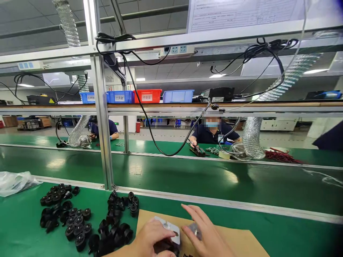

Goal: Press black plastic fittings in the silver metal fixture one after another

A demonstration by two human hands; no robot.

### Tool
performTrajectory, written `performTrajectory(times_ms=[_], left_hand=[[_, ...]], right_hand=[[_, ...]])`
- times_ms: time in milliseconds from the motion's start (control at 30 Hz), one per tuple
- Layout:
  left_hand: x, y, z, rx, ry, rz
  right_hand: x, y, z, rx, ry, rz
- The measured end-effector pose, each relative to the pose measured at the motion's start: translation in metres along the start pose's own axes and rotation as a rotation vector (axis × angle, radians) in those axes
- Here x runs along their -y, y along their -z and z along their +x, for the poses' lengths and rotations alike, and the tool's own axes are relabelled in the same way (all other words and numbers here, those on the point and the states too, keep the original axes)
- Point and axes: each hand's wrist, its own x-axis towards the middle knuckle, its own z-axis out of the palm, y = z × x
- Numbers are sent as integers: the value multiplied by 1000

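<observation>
**Hands on a small white block at a factory assembly line**

A green tabletop (24, 228) fills the foreground of a bright workshop. Past it, a green conveyor belt (187, 175) runs from side to side behind an aluminium frame post (103, 125). A sheet of brown cardboard (241, 242) lies on the tabletop at the bottom centre, and both of the person's hands are over it.

The left hand (151, 237) has its fingers curled over the near side of a small white block (168, 226), gripping it. A thin metal pin stands up from the top of the block. A dark part (166, 247) shows just beneath the fingers. The block sits on the cardboard between the two hands.

The right hand (207, 233) lies just right of the block, its fingers stretched out and loosely apart. A small grey piece (195, 230) is touching the thumb side of this hand, and it is unclear whether the hand is holding it.

A heap of black round parts (77, 223) is spread on the tabletop left of the cardboard. A crumpled clear plastic bag (13, 182) lies at the far left.

Across the belt, a co-worker (213, 134) in a dark shirt sits at another bench. Blue and red bins (134, 96) line the shelf above.
</observation>
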Motion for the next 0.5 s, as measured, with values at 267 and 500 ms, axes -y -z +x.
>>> performTrajectory(times_ms=[267,500], left_hand=[[26,-5,-17,117,-241,217],[22,3,-19,116,-146,181]], right_hand=[[126,-39,114,240,279,39],[134,-70,139,275,255,135]])
